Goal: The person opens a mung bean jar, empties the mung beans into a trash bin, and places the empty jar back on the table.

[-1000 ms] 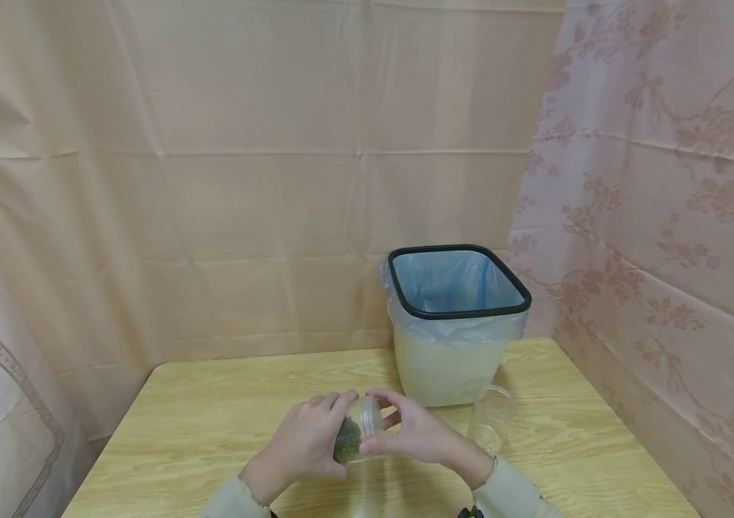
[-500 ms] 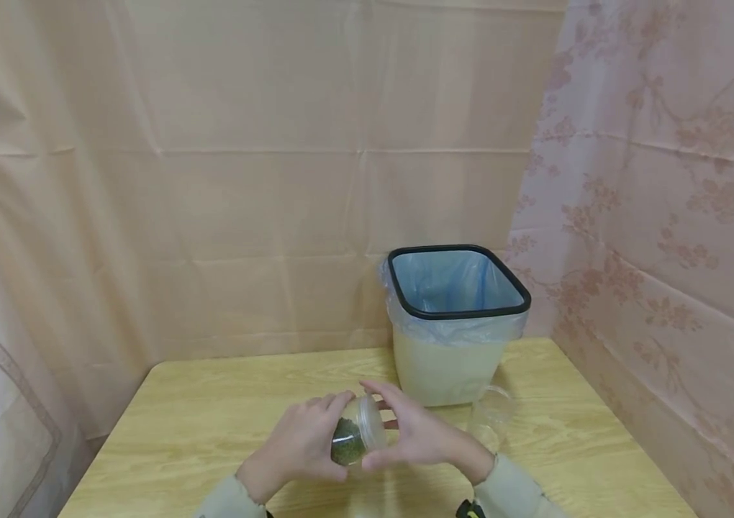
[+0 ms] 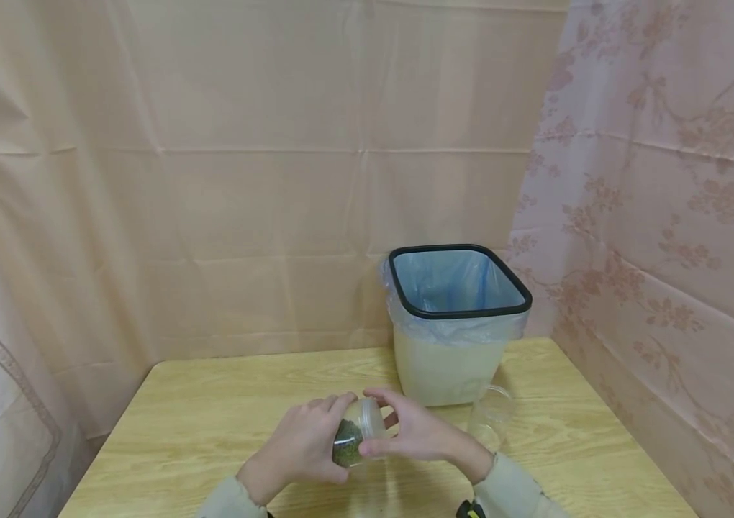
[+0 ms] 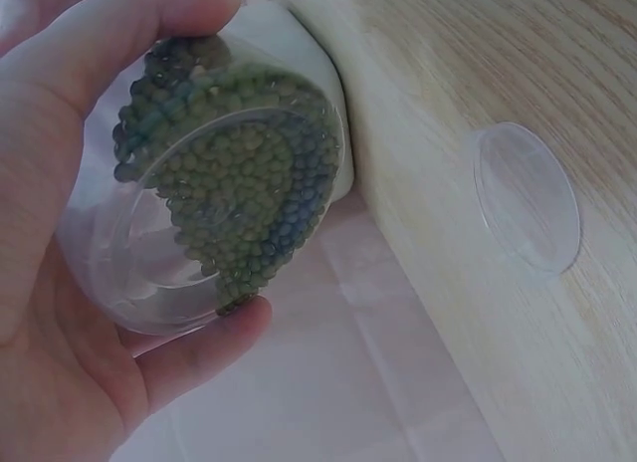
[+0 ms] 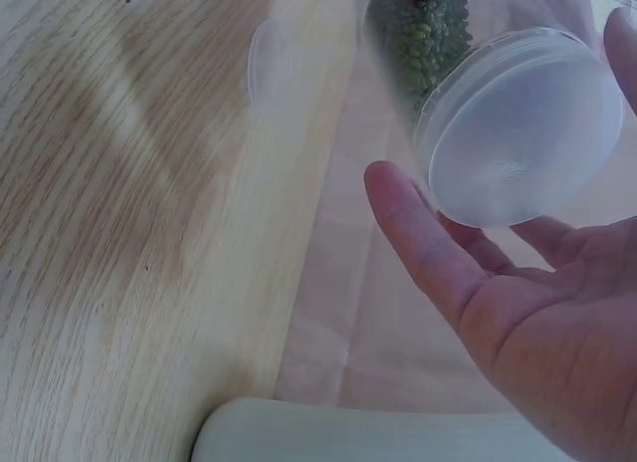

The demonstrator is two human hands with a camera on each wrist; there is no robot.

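Note:
My left hand (image 3: pixel 298 446) grips a clear plastic jar (image 4: pixel 149 233) partly filled with small round green beans (image 4: pixel 234 163). The jar is tipped on its side above the table, its lid end facing right. My right hand (image 3: pixel 415 435) has its thumb and fingers around the rim of the whitish translucent lid (image 5: pixel 528 133), which sits on the jar's mouth. Seen from the right wrist, the index fingertip stands a little off the lid, while other fingers are partly hidden behind it. A clear round lid-like disc (image 4: pixel 528 198) lies on the table below.
A cream bin (image 3: pixel 445 363) with a black rim and a bluish bag liner stands at the back right of the wooden table (image 3: pixel 224 392). In front of it is a clear container (image 3: pixel 491 417). Beige and pink floral cloths (image 3: pixel 671 216) hang behind and at the right.
My right hand held the lid, spread its fingers wider off it half a second ago, and has closed around the rim again. My left hand keeps its hold on the jar.

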